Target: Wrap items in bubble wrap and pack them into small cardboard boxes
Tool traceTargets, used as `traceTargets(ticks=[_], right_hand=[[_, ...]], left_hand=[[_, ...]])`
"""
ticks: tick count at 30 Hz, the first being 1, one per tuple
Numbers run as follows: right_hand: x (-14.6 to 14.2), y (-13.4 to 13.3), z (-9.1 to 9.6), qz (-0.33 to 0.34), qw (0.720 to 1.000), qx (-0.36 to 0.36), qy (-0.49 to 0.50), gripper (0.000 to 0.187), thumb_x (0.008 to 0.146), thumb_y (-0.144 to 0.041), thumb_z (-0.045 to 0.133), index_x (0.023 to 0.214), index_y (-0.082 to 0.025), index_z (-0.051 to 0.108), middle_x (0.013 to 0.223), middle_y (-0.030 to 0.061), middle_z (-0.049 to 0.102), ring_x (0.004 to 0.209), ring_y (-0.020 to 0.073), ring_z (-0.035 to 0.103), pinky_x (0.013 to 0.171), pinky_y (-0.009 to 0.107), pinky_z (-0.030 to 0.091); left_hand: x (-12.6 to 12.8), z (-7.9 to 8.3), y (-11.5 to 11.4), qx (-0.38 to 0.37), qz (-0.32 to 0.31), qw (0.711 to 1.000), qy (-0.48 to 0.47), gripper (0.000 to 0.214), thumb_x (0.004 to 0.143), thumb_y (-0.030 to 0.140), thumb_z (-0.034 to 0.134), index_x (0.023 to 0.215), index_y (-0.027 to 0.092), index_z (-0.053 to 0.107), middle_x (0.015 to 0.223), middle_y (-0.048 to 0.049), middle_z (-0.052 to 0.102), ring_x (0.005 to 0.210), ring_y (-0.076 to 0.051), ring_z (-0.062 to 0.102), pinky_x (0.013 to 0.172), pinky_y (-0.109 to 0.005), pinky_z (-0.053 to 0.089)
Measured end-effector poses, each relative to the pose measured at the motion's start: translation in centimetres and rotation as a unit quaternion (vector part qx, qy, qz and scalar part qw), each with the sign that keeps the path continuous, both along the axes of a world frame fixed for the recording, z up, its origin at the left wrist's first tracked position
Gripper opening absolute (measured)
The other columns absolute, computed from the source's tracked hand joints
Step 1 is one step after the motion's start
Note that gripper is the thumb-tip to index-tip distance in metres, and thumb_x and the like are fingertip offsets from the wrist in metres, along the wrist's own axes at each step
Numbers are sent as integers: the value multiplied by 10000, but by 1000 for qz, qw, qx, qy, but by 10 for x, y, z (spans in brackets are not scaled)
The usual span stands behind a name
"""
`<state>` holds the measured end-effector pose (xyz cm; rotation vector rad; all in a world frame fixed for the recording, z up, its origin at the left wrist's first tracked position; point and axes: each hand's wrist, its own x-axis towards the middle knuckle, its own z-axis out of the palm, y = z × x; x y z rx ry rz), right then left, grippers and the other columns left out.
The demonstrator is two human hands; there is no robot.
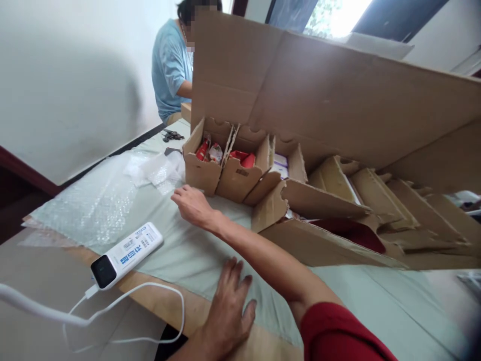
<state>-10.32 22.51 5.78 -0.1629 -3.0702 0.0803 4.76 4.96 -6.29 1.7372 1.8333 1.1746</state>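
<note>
My right hand (193, 205) reaches across from under a red sleeve and lies palm down on the pale cloth, fingers loosely bent with nothing seen in them. It sits just in front of a small open cardboard box (203, 173) holding red and white packets. My left hand (229, 311) lies flat near the table's front edge, fingers spread, holding nothing. More open cardboard boxes (240, 178) stand in a row to the right, under a large cardboard sheet (338, 95).
Bubble wrap (101, 200) covers the table's left side. A white power bank (126, 255) with a white cable (165, 296) lies near the front left. Another person in a light blue shirt (171, 65) sits at the far end. Dark small items (172, 134) lie nearby.
</note>
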Motion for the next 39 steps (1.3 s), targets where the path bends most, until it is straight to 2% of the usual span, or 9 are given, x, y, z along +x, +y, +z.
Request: traceTargets(ticks=[5, 9, 12, 17, 21, 25, 33, 36, 39], right_hand=[[-74, 15, -22, 22, 998, 56, -20, 285, 996, -51, 466, 1015, -60, 750, 1100, 211, 728, 1123, 296, 575, 941, 417, 426], [-64, 12, -21, 8, 999, 44, -8, 276, 1017, -101, 461, 1074, -106, 731, 1118, 169, 738, 1088, 274, 574, 919, 407, 426], [-5, 0, -3, -27, 996, -1, 81, 253, 1028, -154, 470, 1114, -170, 707, 1210, 120, 734, 1079, 261, 584, 888, 393, 458], [153, -17, 25, -84, 959, -109, 247, 227, 1023, -162, 488, 1024, -211, 710, 1148, 83, 765, 1006, 197, 684, 889, 322, 545], [277, -36, 15, -180, 930, -174, 270, 220, 991, -129, 521, 1031, -230, 712, 1089, 62, 800, 991, 170, 766, 865, 291, 605], [364, -62, -12, -311, 878, -192, 309, 203, 949, -105, 550, 964, -227, 712, 1075, 68, 816, 1027, 195, 784, 908, 339, 630], [455, -86, -56, -426, 848, -142, 281, 311, 939, -74, 466, 990, -213, 739, 1196, 89, 775, 1077, 214, 762, 921, 373, 631], [463, -88, -55, -469, 831, -87, 285, 310, 972, -100, 468, 1028, -207, 753, 1153, 104, 755, 1014, 221, 748, 852, 370, 627], [449, -85, -52, -412, 869, -93, 259, 263, 1001, -155, 526, 1102, -234, 755, 1122, 81, 752, 1036, 228, 712, 918, 393, 596]], left_hand=[[-4, 9, 5, 7, -10, 998, -57, 559, 785, 84, 579, 1331, 183, 644, 1539, -183, 530, 1511, -384, 401, 1207, -657, 409], [-5, 11, 7, 17, 6, 995, -95, 515, 783, 73, 558, 1269, 198, 672, 1510, -175, 558, 1480, -370, 447, 1185, -657, 432], [-6, 11, 7, 21, 27, 991, -126, 433, 812, 79, 540, 1197, 205, 695, 1482, -172, 586, 1447, -351, 492, 1148, -627, 480], [-13, 19, 3, 27, 77, 984, -160, 359, 851, 91, 509, 1109, 204, 731, 1374, -155, 665, 1335, -316, 600, 1112, -570, 517], [-18, 25, -12, 16, 91, 984, -150, 278, 891, 169, 535, 1060, 208, 752, 1280, -139, 709, 1247, -301, 652, 1057, -508, 553], [-15, 32, -36, 0, 62, 990, -128, 225, 906, 209, 562, 1012, 234, 759, 1160, -94, 753, 1190, -280, 676, 1042, -479, 557], [-12, 59, -28, 75, 30, 993, 83, 195, 924, 155, 582, 1036, 219, 727, 1098, -100, 738, 1121, -274, 679, 979, -469, 581], [-10, 61, -7, 87, -10, 977, 192, 227, 935, 161, 575, 1108, 182, 721, 1246, -145, 709, 1262, -325, 615, 1059, -529, 534], [-9, 54, 7, 57, -39, 962, 264, 261, 945, 174, 551, 1146, 159, 717, 1323, -174, 678, 1347, -364, 554, 1093, -555, 502]])
